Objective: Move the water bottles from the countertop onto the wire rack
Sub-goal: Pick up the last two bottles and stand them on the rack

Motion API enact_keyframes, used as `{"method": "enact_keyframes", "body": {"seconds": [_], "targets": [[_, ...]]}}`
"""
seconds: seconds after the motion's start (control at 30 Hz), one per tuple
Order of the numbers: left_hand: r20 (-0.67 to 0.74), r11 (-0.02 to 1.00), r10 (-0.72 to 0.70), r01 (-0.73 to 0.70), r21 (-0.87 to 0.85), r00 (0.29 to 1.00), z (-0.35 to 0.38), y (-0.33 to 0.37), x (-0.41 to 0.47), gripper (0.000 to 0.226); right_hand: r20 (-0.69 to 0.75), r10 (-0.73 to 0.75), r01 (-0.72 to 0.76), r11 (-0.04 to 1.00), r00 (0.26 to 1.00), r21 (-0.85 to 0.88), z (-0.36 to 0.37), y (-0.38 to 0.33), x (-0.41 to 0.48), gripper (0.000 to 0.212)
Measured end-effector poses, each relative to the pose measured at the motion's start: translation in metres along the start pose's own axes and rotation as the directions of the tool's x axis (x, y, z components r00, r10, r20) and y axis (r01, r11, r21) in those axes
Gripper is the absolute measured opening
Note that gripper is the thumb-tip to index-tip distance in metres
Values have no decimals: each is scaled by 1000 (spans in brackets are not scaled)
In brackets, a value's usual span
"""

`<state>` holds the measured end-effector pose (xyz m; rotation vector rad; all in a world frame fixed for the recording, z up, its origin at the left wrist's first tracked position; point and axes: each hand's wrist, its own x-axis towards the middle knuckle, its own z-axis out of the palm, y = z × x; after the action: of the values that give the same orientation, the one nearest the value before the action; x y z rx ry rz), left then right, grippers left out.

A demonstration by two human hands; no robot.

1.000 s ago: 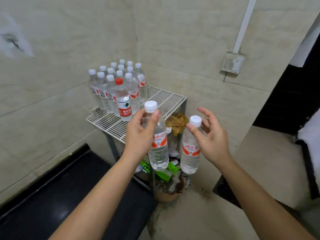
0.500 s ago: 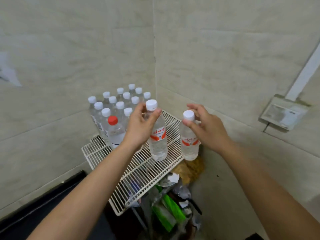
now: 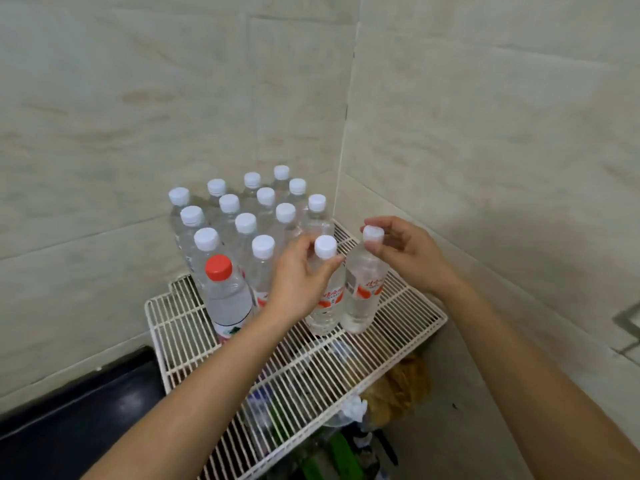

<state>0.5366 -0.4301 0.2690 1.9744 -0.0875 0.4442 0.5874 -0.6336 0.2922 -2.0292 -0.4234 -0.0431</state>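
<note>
Both bottles have been lowered onto the wire rack (image 3: 408, 327). The left bottle (image 3: 327, 306) is clasped by the left hand (image 3: 298, 282); the right bottle (image 3: 363, 296), at its 3 o'clock, is pinched at the cap by the right hand (image 3: 405, 254).

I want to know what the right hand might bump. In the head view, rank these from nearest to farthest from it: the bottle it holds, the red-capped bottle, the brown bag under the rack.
1. Bottle in the right hand: right-held bottle, gripped at its cap.
2. Brown bag: below the wire rack, at its right edge.
3. Red-capped bottle: rack's left front, beyond the left hand.
</note>
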Motion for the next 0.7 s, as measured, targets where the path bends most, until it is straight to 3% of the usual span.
{"method": "enact_keyframes", "body": {"seconds": [0.17, 0.3, 0.47, 0.7], "targets": [[-29, 972, 14, -7, 233, 999, 4, 10, 2, 41, 180, -40, 47, 998, 983, -33, -5, 15, 12, 41], [18, 867, -14, 3, 499, 1000, -5, 33, 10, 42, 288, -91, 107, 993, 953, -42, -17, 21, 19, 34], [-32, 816, -90, 92, 571, 995, -10, 49, 27, 57, 334, -158, 176, 984, 929, -25, -22, 22, 39, 36], [-53, 750, -100, 110, 653, 994, -17, 46, 28, 46, 347, -259, 288, 957, 901, -34, -3, 18, 55, 43]]}}
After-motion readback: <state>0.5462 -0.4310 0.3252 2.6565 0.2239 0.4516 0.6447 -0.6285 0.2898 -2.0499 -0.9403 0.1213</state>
